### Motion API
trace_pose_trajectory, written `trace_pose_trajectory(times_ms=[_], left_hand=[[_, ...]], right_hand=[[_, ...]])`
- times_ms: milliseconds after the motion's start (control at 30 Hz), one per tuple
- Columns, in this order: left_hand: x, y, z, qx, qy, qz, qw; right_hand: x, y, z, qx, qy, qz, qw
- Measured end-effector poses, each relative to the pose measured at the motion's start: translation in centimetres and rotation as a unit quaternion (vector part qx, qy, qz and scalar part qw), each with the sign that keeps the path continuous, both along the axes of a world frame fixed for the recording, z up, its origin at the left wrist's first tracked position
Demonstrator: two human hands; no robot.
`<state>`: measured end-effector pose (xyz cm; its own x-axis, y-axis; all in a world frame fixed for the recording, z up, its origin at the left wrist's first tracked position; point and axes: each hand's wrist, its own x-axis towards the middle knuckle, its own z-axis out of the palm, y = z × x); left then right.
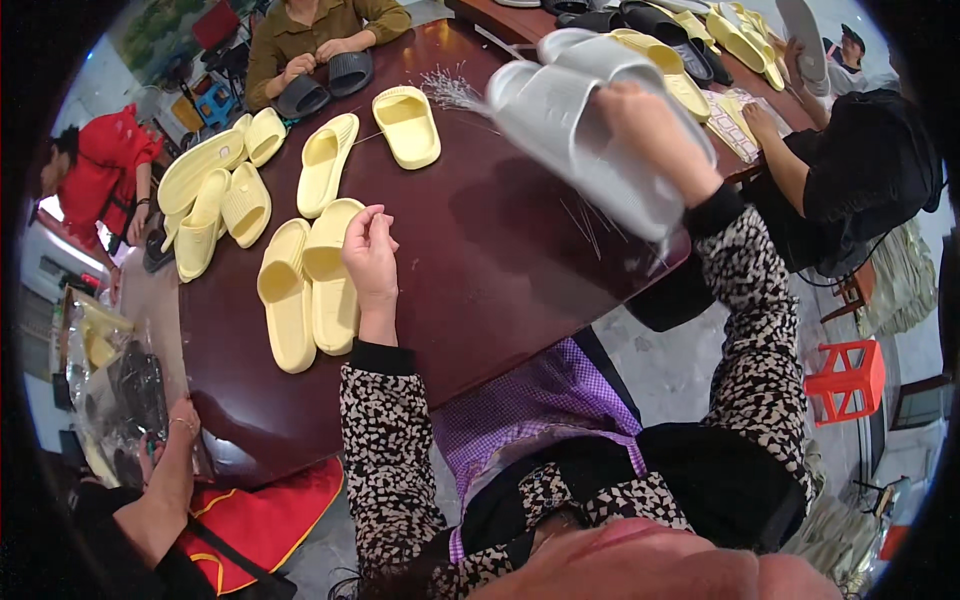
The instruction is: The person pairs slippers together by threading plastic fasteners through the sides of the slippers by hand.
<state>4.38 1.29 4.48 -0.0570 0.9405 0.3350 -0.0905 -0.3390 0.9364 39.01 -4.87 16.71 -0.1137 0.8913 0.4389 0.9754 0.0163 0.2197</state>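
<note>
My right hand [640,125] grips a pair of light grey slide slippers [540,105] above the right part of the table; motion blurs them, and the fingers are partly hidden. Beside a pair of pale yellow slippers, my left hand [372,262] is loosely closed, with nothing visible in it. Of that pair, the left slipper [285,295] lies flat next to the right slipper [333,275], which my left hand partly overlaps. Farther off are two more yellow slippers, one angled [327,165] and one nearer the middle [407,127].
The dark red table [450,250] has several yellow slippers [205,225] at its left. A bundle of thin clear strands [455,90] lies beyond. Across from me, a person's hands [340,48] touch dark slippers [350,72]. Other people work around; a red stool [846,382] stands right.
</note>
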Motion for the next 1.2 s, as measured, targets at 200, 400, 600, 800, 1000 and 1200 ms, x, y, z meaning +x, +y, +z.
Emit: trace_pose_trajectory(times_ms=[200, 400, 600, 800, 1000, 1200], left_hand=[[0.3, -0.7, -0.7, 0.005, 0.045, -0.003, 0.999], [-0.8, -0.9, -1.1, 0.027, 0.066, 0.004, 0.997], [-0.6, -1.2, -0.9, 0.041, 0.066, 0.0, 0.997], [-0.9, -1.4, -1.3, 0.04, 0.046, 0.001, 0.998], [-0.9, -1.9, -1.0, 0.033, 0.021, -0.007, 0.999], [-2.3, -1.1, -2.3, 0.062, 0.075, 0.023, 0.995]], right_hand=[[15.5, 5.0, -2.4, 0.148, -0.022, -0.017, 0.989], [18.7, 5.0, -3.8, 0.115, -0.015, -0.047, 0.992], [21.8, 3.8, -2.0, 0.136, -0.007, -0.11, 0.985], [21.5, 2.6, -1.9, 0.159, 0.022, -0.067, 0.985], [13.4, 1.3, -1.1, 0.295, 0.126, -0.039, 0.946], [0.8, 7.4, -4.9, 0.119, 0.225, 0.134, 0.958]])
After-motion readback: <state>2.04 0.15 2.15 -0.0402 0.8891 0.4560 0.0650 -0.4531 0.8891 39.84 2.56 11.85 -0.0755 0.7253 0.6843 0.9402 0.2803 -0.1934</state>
